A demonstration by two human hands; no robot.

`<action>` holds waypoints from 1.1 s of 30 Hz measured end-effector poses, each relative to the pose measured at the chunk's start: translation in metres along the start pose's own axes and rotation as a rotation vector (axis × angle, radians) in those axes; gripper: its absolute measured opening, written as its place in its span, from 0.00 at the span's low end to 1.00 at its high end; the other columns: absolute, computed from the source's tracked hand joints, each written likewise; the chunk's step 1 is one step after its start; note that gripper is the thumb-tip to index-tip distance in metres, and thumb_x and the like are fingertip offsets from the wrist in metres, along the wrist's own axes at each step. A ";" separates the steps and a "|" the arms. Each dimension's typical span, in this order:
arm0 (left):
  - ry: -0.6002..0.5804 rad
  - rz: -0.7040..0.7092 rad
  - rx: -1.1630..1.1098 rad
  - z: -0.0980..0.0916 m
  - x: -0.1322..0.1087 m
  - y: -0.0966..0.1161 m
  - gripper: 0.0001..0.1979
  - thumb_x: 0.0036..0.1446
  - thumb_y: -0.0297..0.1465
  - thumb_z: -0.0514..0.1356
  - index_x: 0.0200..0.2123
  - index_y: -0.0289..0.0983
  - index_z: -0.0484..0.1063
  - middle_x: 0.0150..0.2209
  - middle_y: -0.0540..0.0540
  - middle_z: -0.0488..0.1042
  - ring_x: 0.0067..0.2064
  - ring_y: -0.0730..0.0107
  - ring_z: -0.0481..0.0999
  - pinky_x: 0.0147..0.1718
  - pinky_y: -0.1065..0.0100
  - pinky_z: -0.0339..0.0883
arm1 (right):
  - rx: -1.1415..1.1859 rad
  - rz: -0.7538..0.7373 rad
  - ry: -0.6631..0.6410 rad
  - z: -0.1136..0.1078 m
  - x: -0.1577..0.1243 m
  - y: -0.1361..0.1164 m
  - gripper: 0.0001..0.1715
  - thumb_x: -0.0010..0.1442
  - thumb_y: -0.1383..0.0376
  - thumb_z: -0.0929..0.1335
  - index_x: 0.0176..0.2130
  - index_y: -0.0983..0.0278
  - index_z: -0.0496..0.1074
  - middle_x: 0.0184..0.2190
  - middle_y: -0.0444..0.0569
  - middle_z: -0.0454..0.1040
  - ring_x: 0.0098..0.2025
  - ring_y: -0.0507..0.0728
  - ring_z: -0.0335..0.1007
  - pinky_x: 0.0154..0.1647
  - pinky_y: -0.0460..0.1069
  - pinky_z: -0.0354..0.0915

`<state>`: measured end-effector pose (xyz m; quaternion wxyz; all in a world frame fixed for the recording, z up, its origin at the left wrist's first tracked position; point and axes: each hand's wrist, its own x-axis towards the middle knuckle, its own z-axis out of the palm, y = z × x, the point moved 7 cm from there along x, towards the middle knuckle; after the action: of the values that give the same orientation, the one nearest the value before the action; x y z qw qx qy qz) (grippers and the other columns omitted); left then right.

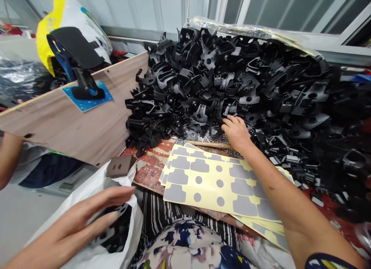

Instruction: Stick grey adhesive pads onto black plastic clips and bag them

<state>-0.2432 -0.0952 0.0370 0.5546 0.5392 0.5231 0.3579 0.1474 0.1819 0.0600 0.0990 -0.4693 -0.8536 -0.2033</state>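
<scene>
My right hand point(237, 133) is at the front of a heap of black plastic parts point(199, 83). Its fingers are bent and closed on a black plastic part point(229, 109) at the edge of the heap. My left hand point(98, 211) hovers over a white bag point(136, 218), fingers stretched out and thumb apart, with nothing in them. Black plastic parts point(116, 232) lie inside the bag, partly hidden by that hand. Yellow sticker sheets point(208, 184) with grey shapes and round dots lie under my right forearm.
A wooden board point(81, 133) slants along the left of the heap, with a black stand point(87, 83) on its top edge. A brown block point(120, 166) sits by the bag's rim. A wooden stick point(208, 144) lies behind the sheets. Another person's arm point(10, 159) shows far left.
</scene>
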 end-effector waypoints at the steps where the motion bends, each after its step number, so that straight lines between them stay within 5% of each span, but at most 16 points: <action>1: -0.021 -0.066 -0.010 0.019 0.014 0.000 0.22 0.65 0.39 0.63 0.62 0.56 0.73 0.58 0.50 0.78 0.58 0.48 0.75 0.57 0.48 0.71 | 0.001 -0.006 0.005 -0.008 -0.008 -0.004 0.14 0.67 0.74 0.65 0.39 0.65 0.80 0.44 0.56 0.83 0.49 0.63 0.73 0.60 0.59 0.60; 3: -0.068 -0.133 -0.210 0.067 0.049 0.007 0.26 0.65 0.42 0.64 0.65 0.48 0.70 0.54 0.39 0.79 0.54 0.49 0.78 0.56 0.49 0.71 | 0.025 0.003 0.060 -0.033 -0.031 -0.023 0.13 0.68 0.73 0.66 0.38 0.64 0.80 0.33 0.51 0.82 0.39 0.60 0.73 0.55 0.57 0.63; 5: -0.055 -0.169 -0.454 0.116 0.085 0.013 0.36 0.62 0.40 0.68 0.70 0.47 0.61 0.55 0.37 0.77 0.56 0.49 0.77 0.56 0.50 0.71 | 0.097 0.006 0.201 -0.063 -0.061 -0.058 0.13 0.69 0.71 0.66 0.41 0.62 0.80 0.33 0.50 0.82 0.38 0.59 0.73 0.52 0.57 0.65; 7: -0.020 -0.175 -0.694 0.159 0.115 0.017 0.42 0.59 0.36 0.70 0.72 0.50 0.55 0.53 0.40 0.76 0.56 0.56 0.77 0.57 0.55 0.69 | 0.217 -0.059 0.326 -0.086 -0.091 -0.104 0.13 0.70 0.71 0.66 0.42 0.60 0.80 0.33 0.47 0.82 0.39 0.59 0.74 0.54 0.58 0.65; 9: 0.070 -0.159 -0.852 0.181 0.138 0.016 0.42 0.58 0.30 0.70 0.71 0.51 0.55 0.46 0.45 0.76 0.49 0.64 0.78 0.52 0.62 0.71 | 0.337 -0.129 0.360 -0.093 -0.113 -0.145 0.15 0.70 0.72 0.65 0.48 0.59 0.80 0.38 0.48 0.84 0.45 0.60 0.77 0.58 0.60 0.65; 11: 0.194 -0.139 -0.870 0.181 0.155 0.011 0.37 0.57 0.26 0.68 0.67 0.49 0.61 0.39 0.50 0.74 0.39 0.71 0.76 0.41 0.71 0.72 | 0.504 -0.107 0.350 -0.088 -0.126 -0.162 0.18 0.70 0.71 0.65 0.51 0.55 0.79 0.45 0.47 0.84 0.51 0.61 0.77 0.59 0.62 0.67; 13: 0.292 -0.120 -0.799 0.166 0.169 0.006 0.31 0.56 0.23 0.65 0.61 0.48 0.65 0.35 0.52 0.71 0.32 0.74 0.72 0.30 0.76 0.69 | 0.719 0.038 0.305 -0.072 -0.131 -0.153 0.18 0.70 0.70 0.66 0.52 0.53 0.79 0.49 0.47 0.83 0.54 0.62 0.76 0.56 0.62 0.70; 18: 0.256 -0.239 -0.734 0.135 0.196 -0.010 0.22 0.54 0.20 0.63 0.50 0.42 0.67 0.36 0.49 0.71 0.30 0.70 0.75 0.26 0.67 0.77 | 0.977 0.424 0.163 -0.021 -0.134 -0.117 0.18 0.69 0.70 0.63 0.51 0.59 0.79 0.51 0.53 0.80 0.53 0.62 0.77 0.54 0.60 0.74; 25: 0.203 -0.174 -0.776 0.136 0.200 -0.018 0.32 0.52 0.21 0.68 0.58 0.46 0.65 0.37 0.48 0.72 0.33 0.64 0.81 0.28 0.63 0.81 | 1.174 0.462 -0.061 -0.001 -0.136 -0.121 0.15 0.70 0.64 0.63 0.48 0.58 0.78 0.47 0.51 0.80 0.51 0.62 0.75 0.55 0.61 0.71; 30: 0.216 -0.192 -0.826 0.132 0.203 -0.024 0.33 0.49 0.23 0.71 0.56 0.46 0.65 0.37 0.50 0.71 0.34 0.63 0.82 0.29 0.66 0.79 | 1.567 0.202 -0.422 -0.013 -0.140 -0.123 0.12 0.69 0.58 0.67 0.45 0.59 0.78 0.43 0.51 0.81 0.48 0.62 0.77 0.53 0.59 0.71; 33: 0.198 -0.166 -0.804 0.131 0.199 -0.017 0.33 0.47 0.23 0.72 0.55 0.46 0.66 0.38 0.51 0.71 0.32 0.68 0.78 0.30 0.67 0.78 | 1.678 0.332 -0.206 -0.021 -0.138 -0.105 0.12 0.62 0.58 0.73 0.45 0.59 0.75 0.39 0.49 0.79 0.45 0.61 0.77 0.50 0.57 0.72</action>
<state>-0.0805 0.0638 -0.0348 0.6947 0.1989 0.4343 0.5378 0.1330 0.0173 0.0025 0.3636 -0.3759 -0.6465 0.5554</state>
